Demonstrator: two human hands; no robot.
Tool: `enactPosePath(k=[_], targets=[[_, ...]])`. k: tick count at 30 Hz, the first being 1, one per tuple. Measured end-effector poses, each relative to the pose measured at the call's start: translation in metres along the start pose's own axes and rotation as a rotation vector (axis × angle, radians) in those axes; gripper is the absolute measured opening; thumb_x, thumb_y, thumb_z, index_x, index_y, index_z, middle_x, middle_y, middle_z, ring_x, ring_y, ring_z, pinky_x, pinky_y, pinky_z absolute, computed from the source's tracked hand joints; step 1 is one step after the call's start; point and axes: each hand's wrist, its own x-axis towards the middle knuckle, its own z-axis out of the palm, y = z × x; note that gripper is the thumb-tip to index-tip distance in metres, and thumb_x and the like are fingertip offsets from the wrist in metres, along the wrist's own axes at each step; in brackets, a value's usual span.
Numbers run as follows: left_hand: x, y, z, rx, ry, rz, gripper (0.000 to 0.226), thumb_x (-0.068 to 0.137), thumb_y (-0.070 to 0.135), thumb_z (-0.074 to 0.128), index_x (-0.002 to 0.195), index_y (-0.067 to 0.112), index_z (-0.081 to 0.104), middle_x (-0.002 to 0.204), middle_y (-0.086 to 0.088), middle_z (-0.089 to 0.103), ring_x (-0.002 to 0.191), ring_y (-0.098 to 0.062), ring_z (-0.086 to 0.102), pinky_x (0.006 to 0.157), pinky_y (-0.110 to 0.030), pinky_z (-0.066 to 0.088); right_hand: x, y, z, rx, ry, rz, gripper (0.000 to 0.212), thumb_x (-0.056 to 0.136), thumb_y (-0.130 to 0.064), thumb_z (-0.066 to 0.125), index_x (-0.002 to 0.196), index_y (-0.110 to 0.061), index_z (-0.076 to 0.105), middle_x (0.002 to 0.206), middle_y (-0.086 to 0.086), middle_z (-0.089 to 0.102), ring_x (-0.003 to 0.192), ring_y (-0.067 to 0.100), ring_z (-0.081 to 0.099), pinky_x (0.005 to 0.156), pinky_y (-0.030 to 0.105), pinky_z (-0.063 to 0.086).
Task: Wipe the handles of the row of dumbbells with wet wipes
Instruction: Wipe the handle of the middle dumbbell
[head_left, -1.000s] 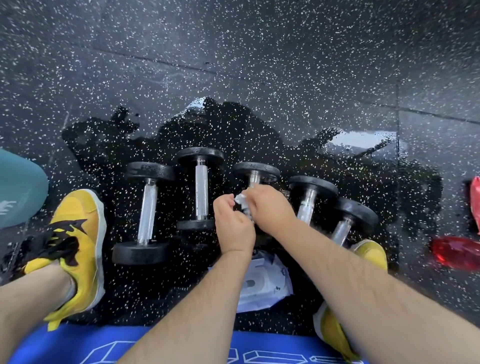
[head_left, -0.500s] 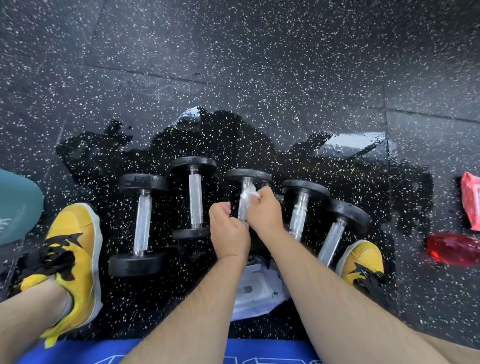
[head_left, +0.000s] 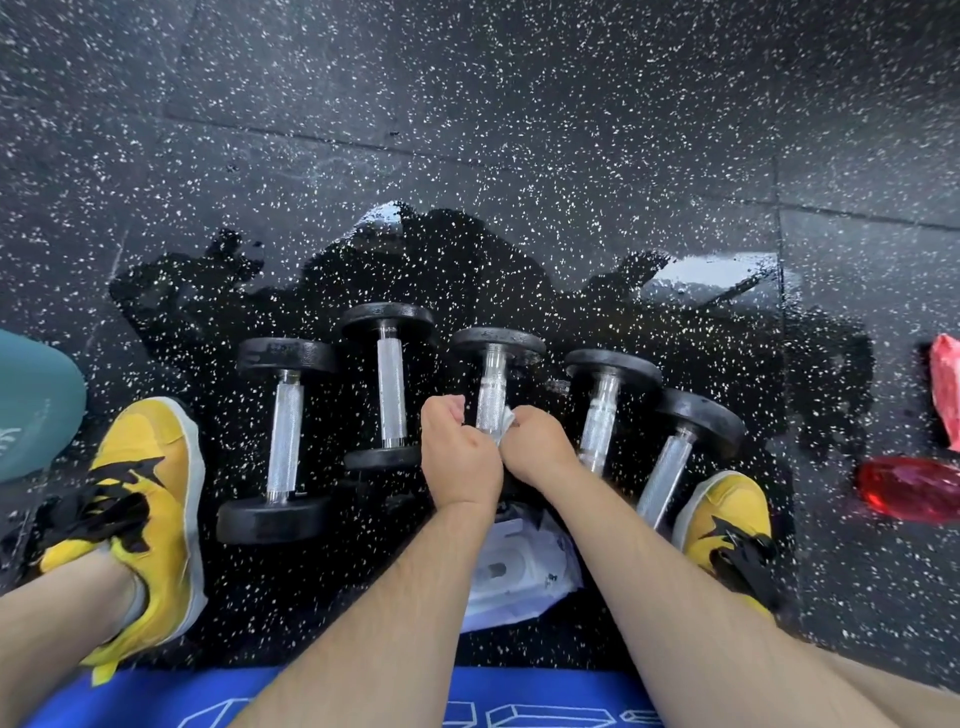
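Five dumbbells lie side by side on the speckled black floor (head_left: 519, 104), handles pointing away from you: far-left dumbbell (head_left: 284, 431), second dumbbell (head_left: 390, 395), middle dumbbell (head_left: 491, 384), fourth dumbbell (head_left: 602, 410), far-right dumbbell (head_left: 670, 467). The floor under them looks dark and glossy.

Both your hands meet at the near end of the middle dumbbell's handle. Your right hand (head_left: 537, 449) pinches a white wipe (head_left: 506, 421) in curled fingers, held against the handle. Your left hand (head_left: 460, 457) sits just left of the handle, touching the right hand. Its fingers are curled, but I cannot tell whether they grip anything.

A white wipe pack (head_left: 519, 571) lies between your forearms, near the dumbbells. A yellow shoe flanks each end of the row: left shoe (head_left: 150, 499), right shoe (head_left: 727, 519). A red bottle (head_left: 909, 486) lies well apart on the right.
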Motion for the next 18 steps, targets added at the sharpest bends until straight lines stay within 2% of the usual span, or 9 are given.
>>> enactPosePath(k=[2,4,10,15,18], targets=[[0.000,0.000,-0.001,-0.003,-0.006,-0.001,0.031,0.079,-0.006,0.036,0.097,0.016,0.047,0.113,0.005,0.059,0.100,-0.016,0.055,0.081,-0.030,0.041,-0.002,0.004,0.001,-0.070,-0.001,-0.039,0.021,0.097,-0.013,0.044,0.081,-0.008,0.057,0.083,0.010,0.064,0.072,0.023,0.053,0.055,0.031,0.036],[0.000,0.000,-0.001,-0.012,-0.006,0.007,0.031,0.078,-0.006,0.036,0.096,0.015,0.048,0.113,0.005,0.060,0.101,-0.017,0.055,0.082,-0.032,0.043,0.001,0.004,0.002,-0.071,0.037,-0.046,0.021,0.096,-0.013,0.045,0.076,-0.009,0.052,0.079,0.008,0.061,0.070,0.024,0.052,0.052,0.031,0.035],[0.001,0.000,-0.001,0.011,-0.018,-0.019,0.033,0.081,-0.004,0.038,0.103,0.016,0.052,0.114,0.005,0.060,0.104,-0.016,0.056,0.087,-0.036,0.047,-0.008,0.009,0.002,0.006,0.059,-0.099,0.028,0.103,-0.018,0.040,0.074,-0.017,0.039,0.075,0.000,0.051,0.064,0.014,0.046,0.051,0.028,0.030],[0.001,0.001,-0.003,-0.009,-0.009,-0.010,0.029,0.083,-0.003,0.040,0.102,0.016,0.052,0.114,0.004,0.060,0.103,-0.017,0.056,0.086,-0.033,0.045,-0.007,0.004,0.005,0.175,0.168,-0.172,0.017,0.100,-0.020,0.051,0.087,-0.013,0.044,0.071,-0.001,0.051,0.063,0.015,0.045,0.053,0.029,0.034],[0.001,0.001,-0.005,-0.063,-0.014,0.004,0.027,0.087,0.003,0.041,0.106,0.017,0.054,0.112,0.002,0.059,0.099,-0.015,0.054,0.084,-0.030,0.042,-0.009,0.000,0.003,0.087,0.123,-0.304,0.004,0.098,-0.018,0.052,0.098,-0.017,0.048,0.063,-0.003,0.051,0.056,0.015,0.046,0.052,0.032,0.035]])
